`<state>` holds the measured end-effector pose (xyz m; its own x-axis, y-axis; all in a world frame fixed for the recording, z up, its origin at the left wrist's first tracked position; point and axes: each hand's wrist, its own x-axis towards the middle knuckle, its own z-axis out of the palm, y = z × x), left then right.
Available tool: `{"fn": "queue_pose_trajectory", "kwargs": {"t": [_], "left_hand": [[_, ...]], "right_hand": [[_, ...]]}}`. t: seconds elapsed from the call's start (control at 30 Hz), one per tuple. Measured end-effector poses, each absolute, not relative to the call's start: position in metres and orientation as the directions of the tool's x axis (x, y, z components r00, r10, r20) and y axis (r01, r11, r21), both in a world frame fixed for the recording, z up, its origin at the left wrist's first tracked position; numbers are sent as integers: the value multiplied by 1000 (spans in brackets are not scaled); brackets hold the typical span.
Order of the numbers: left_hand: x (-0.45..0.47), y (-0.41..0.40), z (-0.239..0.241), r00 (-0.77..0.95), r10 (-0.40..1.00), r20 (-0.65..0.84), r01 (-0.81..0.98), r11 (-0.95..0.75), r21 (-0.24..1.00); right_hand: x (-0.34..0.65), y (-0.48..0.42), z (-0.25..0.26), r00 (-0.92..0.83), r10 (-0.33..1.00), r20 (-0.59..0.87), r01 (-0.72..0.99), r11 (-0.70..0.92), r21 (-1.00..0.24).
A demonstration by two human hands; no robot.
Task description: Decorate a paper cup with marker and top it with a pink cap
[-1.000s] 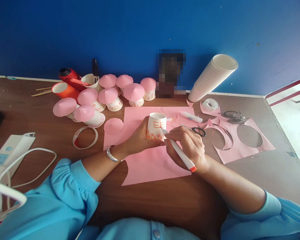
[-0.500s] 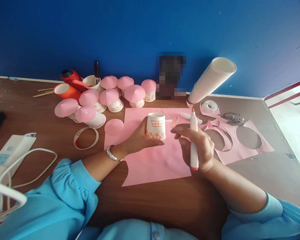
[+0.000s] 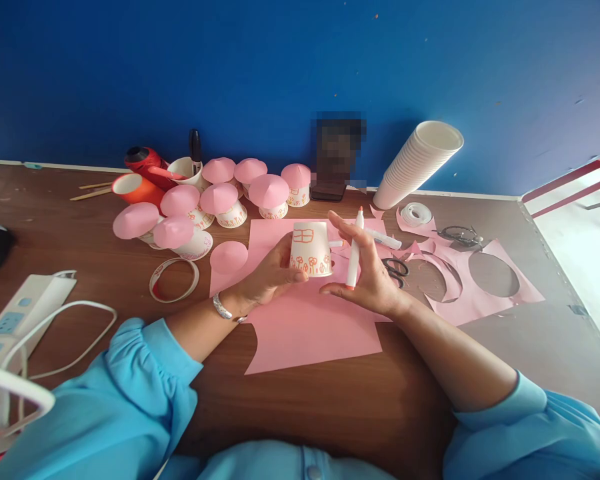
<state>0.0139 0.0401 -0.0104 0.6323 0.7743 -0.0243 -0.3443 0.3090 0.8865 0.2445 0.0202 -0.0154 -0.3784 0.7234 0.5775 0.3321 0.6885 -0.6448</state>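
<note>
So the left hand [image 3: 270, 277] has its fingers wrapped round an upside-down white paper cup with orange doodles [image 3: 311, 249], mid-frame over the pink paper sheet [image 3: 310, 327]; the right hand [image 3: 367, 280] grips a white orange-tipped marker [image 3: 353, 248] upright just beside it.

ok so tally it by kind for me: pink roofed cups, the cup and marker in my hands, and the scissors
paper cups with pink paper roofs: 8
white paper cup with orange drawings, in the left hand: 1
white marker with orange tip, in the right hand: 1
pairs of scissors: 2
total: 12
</note>
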Motion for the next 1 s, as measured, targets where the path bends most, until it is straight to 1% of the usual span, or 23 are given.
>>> {"fn": "queue_pose_trajectory", "kwargs": {"t": [0.1, 0.2, 0.27, 0.37, 0.43, 0.5, 0.57, 0.63, 0.7, 0.73, 0.8, 0.9, 0.97, 1.0], "left_hand": [[13, 41, -11, 695, 719, 1, -340, 327, 882], [11, 41, -10, 746, 666, -13, -304, 358, 883], [10, 41, -9, 750, 661, -27, -281, 356, 891], [12, 41, -12, 676, 736, -12, -273, 266, 925], [15, 40, -15, 576, 817, 36, -272, 150, 951], [20, 37, -17, 483, 870, 101, -243, 23, 970], [24, 33, -17, 424, 898, 121, -155, -60, 986], [26, 30, -15, 389, 918, 78, -25, -74, 997], [25, 28, -13, 382, 924, 13, 36, -29, 999], [24, 29, -12, 398, 917, -12, 17, 6, 1000], [19, 31, -12, 460, 887, -42, -92, 94, 991], [14, 35, -11, 594, 803, -50, -245, 239, 939], [13, 36, -8, 689, 724, -40, -288, 324, 901], [13, 37, -6, 725, 688, -36, -293, 356, 887]], "right_hand": [[245, 20, -16, -373, 733, 568, 354, 679, -643], [246, 18, -14, -369, 728, 578, 329, 684, -651], [246, 18, -11, -351, 711, 610, 347, 703, -621], [244, 16, -7, -294, 675, 677, 490, 715, -499], [241, 14, -5, -270, 656, 705, 602, 686, -408], [236, 10, -4, -273, 657, 702, 695, 640, -328], [232, 5, -3, -297, 667, 683, 750, 606, -266], [229, 1, -2, -320, 672, 668, 763, 601, -238], [228, 0, -2, -334, 666, 667, 740, 624, -252], [229, 1, -2, -337, 660, 671, 715, 643, -274], [232, 5, -3, -324, 658, 680, 651, 677, -344], [237, 12, -4, -293, 689, 663, 547, 689, -475], [238, 14, -5, -284, 705, 650, 491, 689, -533], [239, 15, -5, -279, 702, 656, 474, 694, -542]]}}
